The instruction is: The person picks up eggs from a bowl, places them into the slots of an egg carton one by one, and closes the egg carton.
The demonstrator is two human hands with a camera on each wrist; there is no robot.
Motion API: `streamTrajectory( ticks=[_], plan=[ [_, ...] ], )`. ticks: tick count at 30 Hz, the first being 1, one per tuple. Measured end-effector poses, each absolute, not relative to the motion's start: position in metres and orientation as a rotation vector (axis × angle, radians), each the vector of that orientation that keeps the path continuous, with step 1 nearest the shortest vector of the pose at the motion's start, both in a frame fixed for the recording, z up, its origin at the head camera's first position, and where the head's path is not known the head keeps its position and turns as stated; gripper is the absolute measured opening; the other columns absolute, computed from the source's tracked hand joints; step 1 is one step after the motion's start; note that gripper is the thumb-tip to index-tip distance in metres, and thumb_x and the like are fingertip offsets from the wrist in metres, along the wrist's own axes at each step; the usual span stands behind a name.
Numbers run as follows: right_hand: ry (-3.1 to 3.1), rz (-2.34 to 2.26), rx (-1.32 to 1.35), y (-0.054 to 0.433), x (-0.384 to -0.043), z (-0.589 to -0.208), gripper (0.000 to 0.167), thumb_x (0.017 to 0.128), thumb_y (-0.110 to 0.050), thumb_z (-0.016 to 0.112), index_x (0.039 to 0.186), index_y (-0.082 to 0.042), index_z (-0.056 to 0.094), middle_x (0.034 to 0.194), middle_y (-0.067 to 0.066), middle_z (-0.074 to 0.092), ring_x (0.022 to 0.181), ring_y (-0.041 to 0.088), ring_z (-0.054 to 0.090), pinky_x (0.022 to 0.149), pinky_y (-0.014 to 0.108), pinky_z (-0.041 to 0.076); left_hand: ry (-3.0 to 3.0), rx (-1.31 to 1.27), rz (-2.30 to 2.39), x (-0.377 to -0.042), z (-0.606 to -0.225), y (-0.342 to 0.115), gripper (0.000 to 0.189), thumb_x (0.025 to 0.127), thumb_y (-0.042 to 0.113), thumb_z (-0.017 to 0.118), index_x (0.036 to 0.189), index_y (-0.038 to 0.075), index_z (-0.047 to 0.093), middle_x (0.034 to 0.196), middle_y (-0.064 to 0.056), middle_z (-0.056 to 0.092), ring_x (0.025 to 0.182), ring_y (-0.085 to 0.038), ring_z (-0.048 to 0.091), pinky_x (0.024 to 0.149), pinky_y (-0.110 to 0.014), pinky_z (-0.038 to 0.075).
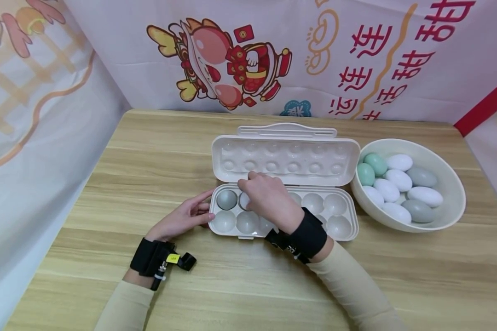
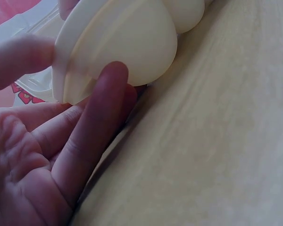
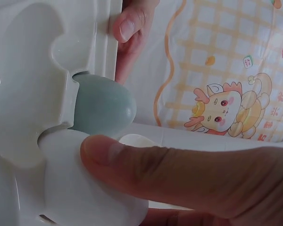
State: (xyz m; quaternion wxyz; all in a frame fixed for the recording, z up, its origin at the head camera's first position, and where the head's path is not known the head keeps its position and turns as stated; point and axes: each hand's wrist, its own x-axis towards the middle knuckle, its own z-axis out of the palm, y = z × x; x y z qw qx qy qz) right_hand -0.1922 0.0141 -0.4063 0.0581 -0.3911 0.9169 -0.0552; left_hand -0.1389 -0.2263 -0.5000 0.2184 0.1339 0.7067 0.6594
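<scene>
An egg box (image 1: 225,222) of cream plastic lies on the table, its lid (image 1: 286,158) folded back. My left hand (image 1: 182,218) grips the box's left end, thumb at the rim and fingers against the rounded underside of a cup (image 2: 141,44). In the back row's leftmost cup sits a grey-green egg (image 3: 104,106). Beside it, my right hand (image 1: 271,197) pinches a white egg (image 3: 80,188) that stands in the second cup. Part of that egg is hidden by the right hand in the head view. Several other cups hold nothing; the right hand and wrist cover some.
Right of the box, a cream bowl (image 1: 451,202) holds several white, grey and green eggs. Its left side is close to the lid's right end. Wooden table (image 1: 240,285) surface extends in front. A printed cloth (image 1: 120,41) hangs behind and to the left.
</scene>
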Motion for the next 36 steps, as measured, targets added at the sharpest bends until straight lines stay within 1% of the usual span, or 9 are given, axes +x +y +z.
streamTrajectory(
  ticks=[7, 12, 26, 36],
  plan=[
    [2.744, -0.189, -1.172, 0.014, -0.1926, -0.4057, 0.024, 0.08, -0.013, 0.079, 0.1, -0.011, 0.066, 0.087, 0.004, 0.057, 0.078, 0.02, 0.058, 0.055, 0.035, 0.049, 1.947, 0.399, 1.841, -0.1389, -0.5004, -0.2263, 0.067, 0.097, 0.001, 0.053, 0.153, -0.002, 0.016, 0.122, -0.035, 0.054, 0.097, -0.021, 0.064, 0.08, -0.033, 0.054],
    [2.733, -0.205, -1.165, 0.0139, -0.1934, -0.4066, 0.021, 0.081, -0.011, 0.077, 0.099, -0.011, 0.066, 0.087, 0.004, 0.056, 0.077, 0.019, 0.057, 0.054, 0.035, 0.049, 1.946, 0.408, 1.851, -0.1387, -0.5017, -0.2268, 0.066, 0.097, 0.0, 0.053, 0.153, -0.001, 0.016, 0.121, -0.035, 0.055, 0.096, -0.021, 0.064, 0.079, -0.033, 0.054],
    [2.714, -0.274, -1.184, 0.0163, -0.1951, -0.4084, 0.017, 0.08, -0.007, 0.076, 0.093, -0.01, 0.065, 0.086, 0.005, 0.056, 0.076, 0.019, 0.055, 0.056, 0.034, 0.047, 1.922, 0.424, 1.871, -0.1391, -0.5015, -0.2266, 0.067, 0.098, 0.002, 0.054, 0.153, 0.0, 0.017, 0.124, -0.035, 0.054, 0.098, -0.022, 0.064, 0.08, -0.035, 0.055],
    [2.705, -0.301, -1.191, 0.0168, -0.1939, -0.4074, 0.018, 0.08, -0.005, 0.075, 0.095, -0.01, 0.066, 0.086, 0.005, 0.056, 0.075, 0.019, 0.054, 0.056, 0.033, 0.046, 1.935, 0.402, 1.86, -0.1386, -0.5004, -0.2265, 0.068, 0.098, 0.004, 0.055, 0.153, 0.002, 0.018, 0.126, -0.034, 0.053, 0.101, -0.023, 0.064, 0.081, -0.035, 0.054]
  ],
)
